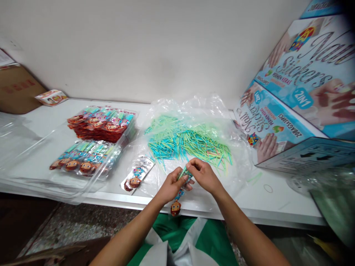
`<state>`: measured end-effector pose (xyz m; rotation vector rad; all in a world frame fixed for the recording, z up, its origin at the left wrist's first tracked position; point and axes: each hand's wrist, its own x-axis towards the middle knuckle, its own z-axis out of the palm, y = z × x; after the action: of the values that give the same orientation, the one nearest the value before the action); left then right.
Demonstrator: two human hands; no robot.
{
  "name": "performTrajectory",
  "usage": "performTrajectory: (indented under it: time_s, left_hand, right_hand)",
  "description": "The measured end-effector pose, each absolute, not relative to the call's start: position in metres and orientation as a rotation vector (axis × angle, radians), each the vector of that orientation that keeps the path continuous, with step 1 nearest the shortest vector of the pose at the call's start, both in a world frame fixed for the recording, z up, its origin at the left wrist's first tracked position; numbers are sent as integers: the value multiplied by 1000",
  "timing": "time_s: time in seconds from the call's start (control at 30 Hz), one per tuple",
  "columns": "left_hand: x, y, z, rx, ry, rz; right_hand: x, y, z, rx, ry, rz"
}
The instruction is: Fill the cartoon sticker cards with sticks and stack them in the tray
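Note:
My left hand is closed on a small printed packet. The packet's lower end, with a brown monkey head, hangs below my fingers. At its upper end my right hand pinches what looks like a light green stick, partly hidden by my fingertips. Just beyond both hands lies a loose heap of thin blue and green sticks on clear plastic sheeting. Left of my hands, a few similar monkey packets lie flat on the white table.
A clear plastic tray on the left holds stacked packets and a second, lower pile. Large Nail Stickers boxes stand at the right. A brown carton and a small box are at the far left. A wall closes off the back.

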<state>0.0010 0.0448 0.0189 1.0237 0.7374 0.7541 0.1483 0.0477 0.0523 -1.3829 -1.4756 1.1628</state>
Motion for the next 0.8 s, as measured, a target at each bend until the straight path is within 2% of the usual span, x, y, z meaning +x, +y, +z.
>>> performTrajectory:
  time_s: [0.4,0.8]
  left_hand:
    - [-2,44,20,872,721,843]
    - [4,41,22,861,735,864]
  right_hand:
    - [165,41,37,-1338,-1346,1281]
    - [158,41,38,-1419,-1441,1166]
